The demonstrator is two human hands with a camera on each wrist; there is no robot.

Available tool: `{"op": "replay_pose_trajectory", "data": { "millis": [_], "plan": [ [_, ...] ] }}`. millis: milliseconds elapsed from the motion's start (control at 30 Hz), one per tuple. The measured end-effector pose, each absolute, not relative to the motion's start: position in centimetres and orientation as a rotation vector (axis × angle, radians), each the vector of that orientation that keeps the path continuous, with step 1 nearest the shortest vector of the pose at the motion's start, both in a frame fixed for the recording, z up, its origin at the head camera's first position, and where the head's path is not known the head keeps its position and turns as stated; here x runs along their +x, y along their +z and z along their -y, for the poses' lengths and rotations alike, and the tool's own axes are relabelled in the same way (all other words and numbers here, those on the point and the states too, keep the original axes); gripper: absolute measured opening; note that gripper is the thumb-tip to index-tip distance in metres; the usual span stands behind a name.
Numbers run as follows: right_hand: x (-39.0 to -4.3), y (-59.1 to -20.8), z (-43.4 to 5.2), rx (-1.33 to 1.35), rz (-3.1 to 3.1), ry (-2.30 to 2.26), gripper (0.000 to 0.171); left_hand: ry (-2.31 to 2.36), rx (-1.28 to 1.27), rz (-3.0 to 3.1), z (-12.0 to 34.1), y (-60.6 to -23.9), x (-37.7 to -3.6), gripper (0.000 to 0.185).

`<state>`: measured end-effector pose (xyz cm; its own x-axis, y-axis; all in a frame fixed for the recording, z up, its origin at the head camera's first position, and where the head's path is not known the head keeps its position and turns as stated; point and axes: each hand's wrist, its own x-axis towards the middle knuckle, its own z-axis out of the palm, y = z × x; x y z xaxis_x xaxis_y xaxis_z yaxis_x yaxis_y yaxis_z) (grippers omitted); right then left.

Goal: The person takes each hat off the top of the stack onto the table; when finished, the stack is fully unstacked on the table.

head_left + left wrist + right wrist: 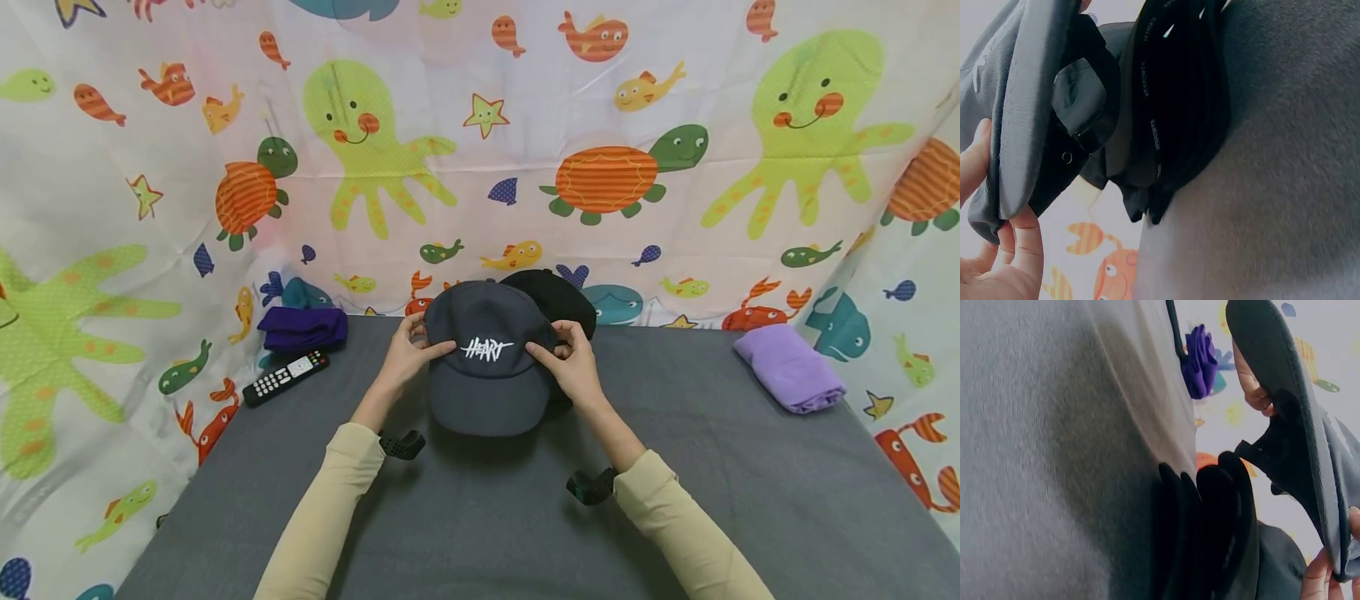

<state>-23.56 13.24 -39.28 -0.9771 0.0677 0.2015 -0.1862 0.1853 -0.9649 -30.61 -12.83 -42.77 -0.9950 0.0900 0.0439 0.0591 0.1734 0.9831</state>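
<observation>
A dark grey cap [486, 367] with white "HEART" lettering is held up over the grey table [480, 517], brim toward me. My left hand [417, 343] pinches its left side and my right hand [561, 353] pinches its right side. Behind it lies a stack of black caps [557, 302]. The left wrist view shows the grey cap [1022, 112] gripped by my fingers [1019, 250], with the black caps [1179, 94] on the table beside it. In the right wrist view the grey cap [1285, 406] hangs above the black caps [1222, 537].
A folded dark purple cloth [303, 328] and a black remote control [287, 377] lie at the table's back left. A folded lilac cloth [789, 368] lies at the back right. A sea-animal patterned sheet [480, 150] walls in the table on three sides.
</observation>
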Motion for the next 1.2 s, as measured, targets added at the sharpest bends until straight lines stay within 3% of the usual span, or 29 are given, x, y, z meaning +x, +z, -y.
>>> {"op": "replay_pose_trajectory", "data": {
  "millis": [333,600,1200],
  "plan": [
    [-23.1,-40.1,-11.0,0.116,2.279,1.878,0.044,1.937,0.141,-2.424,15.5,-43.5,-29.2,0.077],
    [-24.5,-44.0,-9.4,0.136,2.263,1.817,0.046,1.890,0.087,-2.458,17.8,-44.5,-28.3,0.081],
    [-23.1,-45.4,-4.8,0.212,2.312,1.755,0.041,1.765,-0.001,-2.516,22.8,-46.3,-26.0,0.084]
  ]
}}
